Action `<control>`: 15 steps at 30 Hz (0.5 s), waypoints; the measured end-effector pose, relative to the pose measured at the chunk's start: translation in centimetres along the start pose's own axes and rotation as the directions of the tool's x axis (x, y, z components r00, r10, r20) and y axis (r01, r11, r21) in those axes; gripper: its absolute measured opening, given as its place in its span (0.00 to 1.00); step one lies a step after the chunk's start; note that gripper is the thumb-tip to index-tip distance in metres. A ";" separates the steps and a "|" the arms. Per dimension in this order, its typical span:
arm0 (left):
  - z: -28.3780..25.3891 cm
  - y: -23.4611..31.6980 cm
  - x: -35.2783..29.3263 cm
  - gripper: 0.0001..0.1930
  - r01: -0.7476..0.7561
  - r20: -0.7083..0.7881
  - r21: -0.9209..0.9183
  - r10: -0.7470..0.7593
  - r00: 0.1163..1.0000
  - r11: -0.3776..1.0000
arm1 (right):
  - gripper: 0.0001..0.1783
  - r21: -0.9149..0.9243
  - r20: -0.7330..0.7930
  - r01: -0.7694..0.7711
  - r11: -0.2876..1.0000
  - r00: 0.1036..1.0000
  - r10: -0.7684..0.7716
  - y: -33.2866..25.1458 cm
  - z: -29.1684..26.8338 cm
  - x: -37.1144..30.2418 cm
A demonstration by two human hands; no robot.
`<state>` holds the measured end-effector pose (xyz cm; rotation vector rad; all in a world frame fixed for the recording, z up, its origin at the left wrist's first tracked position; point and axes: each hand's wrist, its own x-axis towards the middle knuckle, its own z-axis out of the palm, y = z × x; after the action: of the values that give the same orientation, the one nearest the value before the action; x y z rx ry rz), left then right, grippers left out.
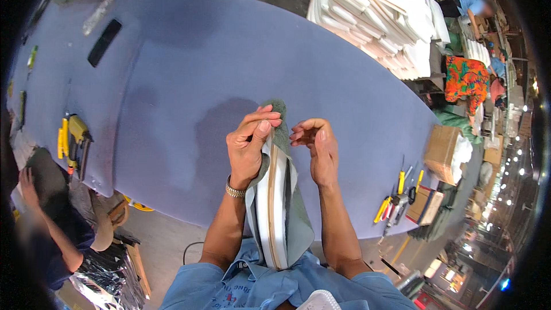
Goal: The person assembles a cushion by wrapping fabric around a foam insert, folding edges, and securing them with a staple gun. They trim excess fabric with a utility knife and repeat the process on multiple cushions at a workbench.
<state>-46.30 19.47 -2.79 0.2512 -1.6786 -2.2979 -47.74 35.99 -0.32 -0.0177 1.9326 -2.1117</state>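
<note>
A long foam-padded board (276, 212) stands on edge in front of my chest, showing white foam on both sides of a thin brown wood core. Grey-green fabric (299, 218) drapes down its sides and comes together at the far tip. My left hand (248, 144) pinches the fabric at that tip between thumb and fingers. Just right of the tip is my right hand (320, 152), its fingers curved and apart, with nothing visible in it. The fabric hides most of the board's faces.
The blue table (172, 103) carries yellow staple guns (73, 138) at left and hand tools (396, 201) at right. White foam pads (373, 17) are piled beyond it. A cardboard box (442, 152) sits rightward. One person's hand (28, 186) shows at lower left; other people are far right.
</note>
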 end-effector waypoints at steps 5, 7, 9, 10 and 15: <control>-0.6 2.0 1.0 0.15 0.000 0.010 0.159 -0.002 1.000 0.987 | 0.25 -0.514 0.001 0.158 0.843 0.983 -0.183 -3.0 4.6 -0.8; -0.4 1.8 1.9 0.19 0.149 0.057 0.016 -0.149 0.987 0.989 | 0.19 -0.574 -0.078 0.121 0.810 0.977 -0.201 -2.8 4.2 -0.6; 0.0 2.0 4.0 0.26 0.293 0.127 -0.055 -0.284 0.950 0.955 | 0.15 -0.647 -0.088 0.055 0.761 0.985 -0.147 -3.6 2.6 -0.1; 0.5 1.5 5.9 0.25 0.278 0.162 -0.053 -0.266 0.950 0.959 | 0.12 -0.687 -0.095 0.018 0.726 0.989 -0.114 -3.8 1.6 -0.1; 4.7 -0.8 9.4 0.30 0.134 0.530 0.498 -0.423 0.735 0.857 | 0.10 -0.742 -0.145 -0.028 0.670 0.982 -0.119 -5.1 -0.1 -0.7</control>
<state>-56.74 20.86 -1.80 -0.2296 -2.6669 -2.3375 -48.13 36.61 4.81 -0.0375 2.8002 -1.2130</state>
